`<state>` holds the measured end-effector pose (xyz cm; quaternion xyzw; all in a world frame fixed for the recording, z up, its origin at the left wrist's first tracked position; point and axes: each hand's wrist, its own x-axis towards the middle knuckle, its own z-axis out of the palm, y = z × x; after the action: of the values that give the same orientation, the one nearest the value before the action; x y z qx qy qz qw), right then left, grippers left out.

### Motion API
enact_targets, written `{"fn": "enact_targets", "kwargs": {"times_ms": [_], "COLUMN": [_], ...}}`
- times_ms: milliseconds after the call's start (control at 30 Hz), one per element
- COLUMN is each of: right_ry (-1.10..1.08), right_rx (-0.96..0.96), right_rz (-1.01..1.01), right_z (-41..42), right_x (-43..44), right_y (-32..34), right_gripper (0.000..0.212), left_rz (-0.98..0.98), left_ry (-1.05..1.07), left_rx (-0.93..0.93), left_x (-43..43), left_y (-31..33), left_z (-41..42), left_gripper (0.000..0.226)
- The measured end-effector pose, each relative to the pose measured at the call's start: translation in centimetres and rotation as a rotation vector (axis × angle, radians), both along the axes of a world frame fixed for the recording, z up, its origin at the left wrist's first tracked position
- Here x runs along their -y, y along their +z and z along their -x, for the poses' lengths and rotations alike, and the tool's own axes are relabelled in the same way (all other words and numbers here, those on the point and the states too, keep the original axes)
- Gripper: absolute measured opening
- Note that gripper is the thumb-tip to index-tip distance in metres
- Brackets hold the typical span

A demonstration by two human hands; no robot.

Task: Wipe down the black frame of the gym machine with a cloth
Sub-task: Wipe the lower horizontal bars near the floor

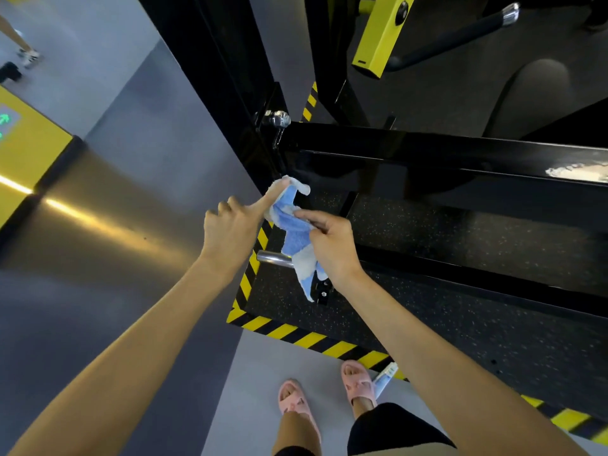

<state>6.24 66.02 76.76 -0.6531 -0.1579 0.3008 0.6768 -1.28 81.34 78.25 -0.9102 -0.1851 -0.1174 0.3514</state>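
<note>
A blue and white cloth hangs between my two hands, just in front of the glossy black frame of the gym machine. My left hand has its index finger stretched out with the cloth's top corner draped over the fingertip; its other fingers are curled. My right hand pinches the cloth's middle between thumb and fingers, and the cloth's tail dangles below it. The black upright post rises at the left of the frame.
A chrome peg juts out under the cloth. A chrome bolt sits at the frame joint. Yellow-black hazard tape edges the speckled rubber mat. A spray bottle lies by my pink slippers. A yellow arm stands behind.
</note>
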Motion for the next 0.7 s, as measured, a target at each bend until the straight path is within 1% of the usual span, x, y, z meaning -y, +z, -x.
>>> {"fn": "enact_targets", "kwargs": {"times_ms": [67,133,200,300,367,433,467,500,633,700], "right_ry": [-0.014,-0.045,-0.079,-0.101,-0.104,-0.118,-0.131,-0.148,-0.221,-0.251], "right_rx": [-0.009,-0.005,-0.006,0.009,0.023,0.026,0.03,0.04,0.082,0.075], "right_rz": [0.007,0.0,-0.014,0.016,0.06,0.088,0.089,0.083,0.044,0.051], "right_z": [0.0,0.0,0.1,0.3,0.4,0.6,0.7,0.8,0.9,1.1], "right_x": [0.0,-0.2,-0.4,-0.9,-1.2,-1.3,-1.3,-1.2,-1.3,-1.3], "right_y": [0.0,0.1,0.1,-0.2,-0.7,-1.0,-0.9,-0.6,0.6,0.5], "right_gripper": [0.046,0.046,0.047,0.048,0.05,0.052,0.053,0.053,0.051,0.05], "left_rz": [0.073,0.17,0.258,0.403,0.503,0.571,0.592,0.607,0.654,0.641], "left_ry": [0.076,0.129,0.191,0.303,0.352,0.321,0.294,0.276,0.281,0.297], "left_rx": [0.027,0.063,0.067,-0.004,-0.032,-0.013,-0.012,-0.001,0.132,0.112], "left_x": [0.8,1.4,1.8,2.4,2.7,2.8,2.8,2.9,3.2,3.1], "left_y": [-1.3,-1.9,-1.9,-2.9,-4.3,-5.1,-4.7,-4.3,-2.8,-4.0], "left_z": [-0.6,-1.1,-1.7,-2.4,-2.3,-2.1,-2.2,-2.4,-3.4,-2.7], "left_gripper": [0.1,0.103,0.099,0.099,0.091,0.071,0.065,0.063,0.079,0.082]}}
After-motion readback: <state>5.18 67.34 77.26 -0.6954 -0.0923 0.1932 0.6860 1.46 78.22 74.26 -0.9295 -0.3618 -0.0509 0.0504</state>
